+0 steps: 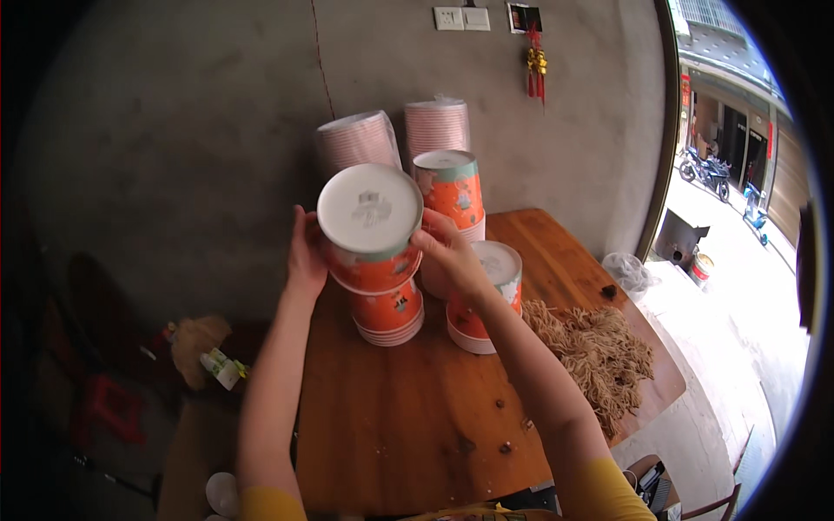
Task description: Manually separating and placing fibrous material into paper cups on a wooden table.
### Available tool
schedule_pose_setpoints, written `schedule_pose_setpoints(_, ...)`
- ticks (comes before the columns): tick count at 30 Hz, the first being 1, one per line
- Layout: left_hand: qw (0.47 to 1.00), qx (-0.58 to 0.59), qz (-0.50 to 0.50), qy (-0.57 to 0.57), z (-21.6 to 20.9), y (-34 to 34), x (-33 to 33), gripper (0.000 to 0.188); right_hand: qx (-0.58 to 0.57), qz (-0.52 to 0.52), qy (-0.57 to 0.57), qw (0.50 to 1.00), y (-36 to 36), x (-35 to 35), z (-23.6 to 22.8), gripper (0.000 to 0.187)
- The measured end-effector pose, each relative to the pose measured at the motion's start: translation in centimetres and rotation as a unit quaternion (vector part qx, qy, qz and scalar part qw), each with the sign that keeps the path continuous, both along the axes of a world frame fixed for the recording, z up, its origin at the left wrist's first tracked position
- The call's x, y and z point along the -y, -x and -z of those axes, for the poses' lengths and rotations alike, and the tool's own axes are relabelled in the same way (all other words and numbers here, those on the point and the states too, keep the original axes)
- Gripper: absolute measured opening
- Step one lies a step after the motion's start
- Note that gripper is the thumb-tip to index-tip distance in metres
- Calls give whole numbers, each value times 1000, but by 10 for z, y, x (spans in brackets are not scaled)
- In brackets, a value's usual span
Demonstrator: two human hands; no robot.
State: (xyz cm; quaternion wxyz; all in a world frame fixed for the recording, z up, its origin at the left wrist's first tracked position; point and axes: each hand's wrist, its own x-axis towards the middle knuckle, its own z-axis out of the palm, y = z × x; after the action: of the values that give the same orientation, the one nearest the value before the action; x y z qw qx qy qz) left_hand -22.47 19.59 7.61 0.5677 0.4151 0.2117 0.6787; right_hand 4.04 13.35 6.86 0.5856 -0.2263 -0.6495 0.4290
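Between my two hands is an upside-down orange paper tub (380, 271) with its white bottom facing up. My left hand (306, 256) presses on its left side, and my right hand (447, 253) grips its right side, thumb near the bottom edge. Directly below is a stack of matching orange tubs (388, 317), also upside down on the wooden table (382, 417). Whether the held tub touches that stack, I cannot tell. Another inverted orange tub (465, 319) stands to the right, partly behind my right forearm. Farther back rises a taller stack of orange tubs (456, 193).
Two plastic-wrapped stacks of pale pink tubs, a left stack (356, 141) and a right stack (437, 128), stand by the grey wall (200, 139). A heap of brown stringy fibre (599, 356) covers the table's right side. Clear plastic bag (627, 276) lies past the right edge, near the doorway.
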Motion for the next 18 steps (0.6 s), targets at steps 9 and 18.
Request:
schedule_pose_setpoints(9, 882, -402, -154, -192, 80, -10, -41, 119, 184, 71, -32, 980, 15, -97, 48, 41)
schedule_pose_setpoints(18, 860, -463, -158, -148, 166, 25, -26, 106, 555, 296, -90, 772, -39, -22, 2, 76)
